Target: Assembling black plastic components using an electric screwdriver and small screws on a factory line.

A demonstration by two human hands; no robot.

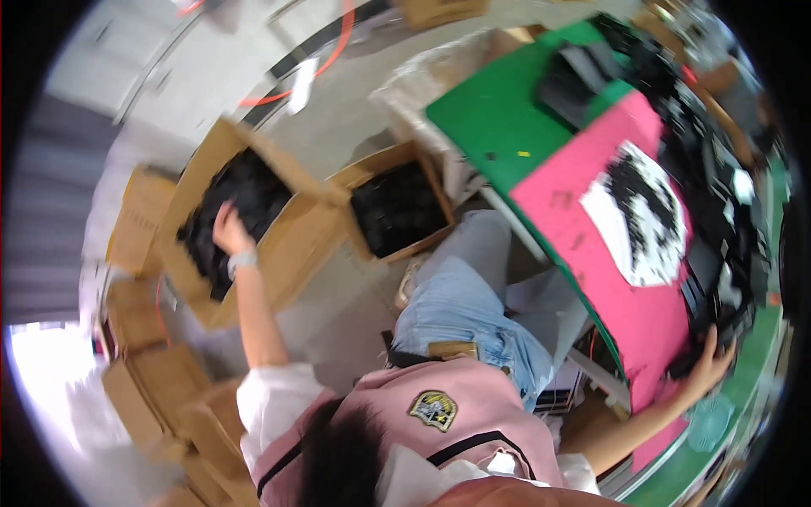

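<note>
My left hand [230,231] reaches over an open cardboard box [308,245] filled with dark black pieces [253,188]. Its fingers are blurred against the black contents, so whether they hold a piece cannot be made out. On the other side, my right hand [708,368] is stretched over the table with its fingers apart, beside a heap of black parts [705,283]. A white sheet [610,226] scattered with small black bits lies on a pink mat [583,253] in front of me.
A smaller box [445,198] of black pieces stands on the floor near my knees. The table has a green top [481,106]. A clear round dish [710,420] sits near my right forearm. More cartons [156,389] are stacked at left. Another person's arm [722,118] shows at far right.
</note>
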